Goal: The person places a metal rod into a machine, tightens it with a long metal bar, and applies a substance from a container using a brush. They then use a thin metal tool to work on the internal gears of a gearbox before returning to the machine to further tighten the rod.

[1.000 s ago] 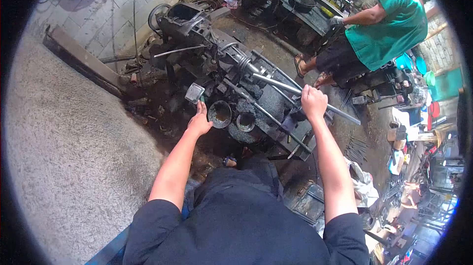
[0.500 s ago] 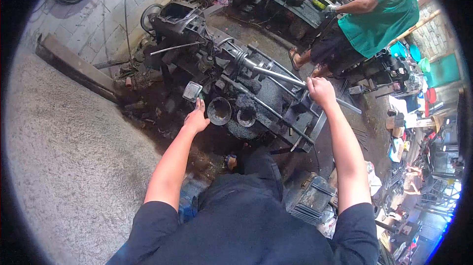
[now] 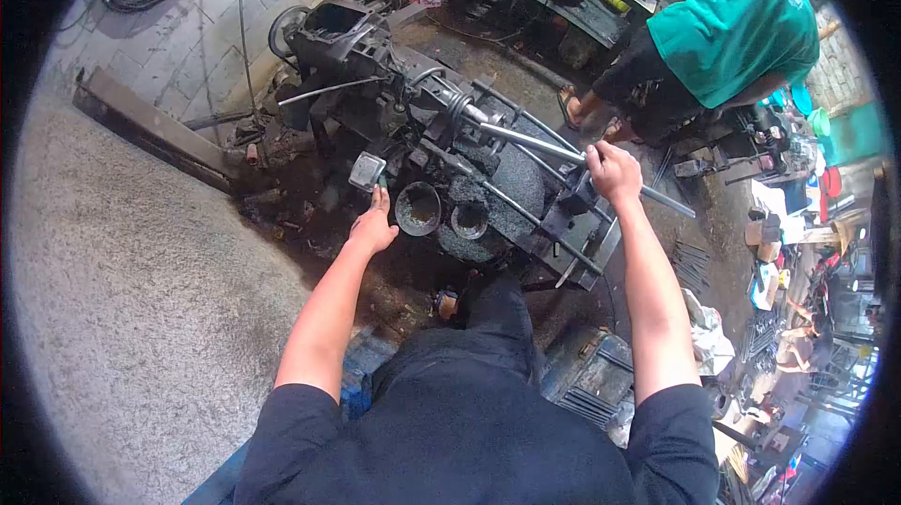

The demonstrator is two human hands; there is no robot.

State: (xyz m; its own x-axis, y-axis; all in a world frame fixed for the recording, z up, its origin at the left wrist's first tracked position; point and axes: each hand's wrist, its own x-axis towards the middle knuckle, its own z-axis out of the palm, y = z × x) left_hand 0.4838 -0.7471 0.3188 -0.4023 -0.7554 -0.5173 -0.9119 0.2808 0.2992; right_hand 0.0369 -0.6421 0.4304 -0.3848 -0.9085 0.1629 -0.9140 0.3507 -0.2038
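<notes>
A long metal rod runs out from the round spindle of a dark machine towards the right. My right hand is closed on that rod near its outer part. Further left, my left hand reaches up with its fingertips at a small metal box on the machine's near side; its fingers are extended. Just right of this hand are a round metal bowl and a smaller one, beside a heap of grey metal chips.
Another person in a green shirt bends down beyond the machine at the upper right. A metal toolbox lies near my right side. Thin rods lie on the floor. A rough grey wall surface fills the left.
The person in green has bent lower and moved slightly right. My hands keep nearly the same places, while the view has shifted slightly.
</notes>
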